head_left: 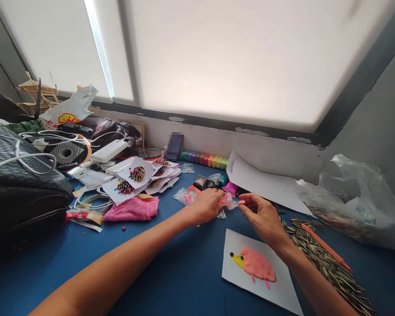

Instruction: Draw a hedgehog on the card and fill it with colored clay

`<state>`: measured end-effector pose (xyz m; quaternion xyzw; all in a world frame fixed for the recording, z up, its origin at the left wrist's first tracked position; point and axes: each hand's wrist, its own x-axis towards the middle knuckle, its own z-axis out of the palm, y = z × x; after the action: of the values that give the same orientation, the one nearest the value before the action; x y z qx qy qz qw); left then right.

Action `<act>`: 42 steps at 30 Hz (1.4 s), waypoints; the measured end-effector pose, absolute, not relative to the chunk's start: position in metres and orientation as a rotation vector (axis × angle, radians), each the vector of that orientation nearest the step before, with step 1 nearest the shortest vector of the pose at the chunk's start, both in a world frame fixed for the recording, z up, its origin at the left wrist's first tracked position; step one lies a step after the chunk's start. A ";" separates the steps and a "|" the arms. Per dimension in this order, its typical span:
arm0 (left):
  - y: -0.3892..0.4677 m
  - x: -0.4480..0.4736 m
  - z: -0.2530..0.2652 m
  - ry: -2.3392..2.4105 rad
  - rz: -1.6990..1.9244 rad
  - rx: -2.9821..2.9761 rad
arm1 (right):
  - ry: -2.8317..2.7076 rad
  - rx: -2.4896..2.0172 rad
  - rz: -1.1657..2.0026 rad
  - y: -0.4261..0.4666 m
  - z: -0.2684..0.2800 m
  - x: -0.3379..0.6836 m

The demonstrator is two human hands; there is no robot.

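Observation:
My left hand (210,205) is closed, its fingertips at a crinkled clear plastic packet (229,202) of pinkish modelling clay among other packets. Between the thumb and fingers of my right hand (263,217) is a small lump of coral-pink clay (242,202). Below that hand lies a white card (237,285) bearing a flat clay hedgehog (258,264). The animal has a pink body, a yellow snout, a black nose and eye, and small pink feet.
Striped sunflower seeds (335,272) lie spread at the right beside an orange stick-shaped tool (327,248). A plastic bag (358,206) stands behind them. Cards with seed-covered figures (137,174), a pink cloth (131,208) and a black bag (23,175) occupy the left. Coloured clay packs (206,159) line the wall.

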<state>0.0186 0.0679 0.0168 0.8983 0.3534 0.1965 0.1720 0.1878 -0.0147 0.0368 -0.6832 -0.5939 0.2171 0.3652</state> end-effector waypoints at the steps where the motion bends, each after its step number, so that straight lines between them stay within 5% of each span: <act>1: 0.070 0.019 0.015 0.992 0.581 2.538 | -1.508 -1.766 0.574 -0.014 0.034 0.191; 17: 0.069 0.027 0.015 0.670 0.790 2.285 | -1.328 -1.653 0.846 -0.012 0.032 0.205; 42: 0.064 0.025 0.029 0.557 0.537 1.696 | -1.479 -1.571 0.428 -0.029 0.044 0.180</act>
<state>0.0248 0.0645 0.0289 0.7305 0.2399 0.2313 0.5961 0.1799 -0.0288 0.0437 -0.6365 -0.5991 0.1735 0.4536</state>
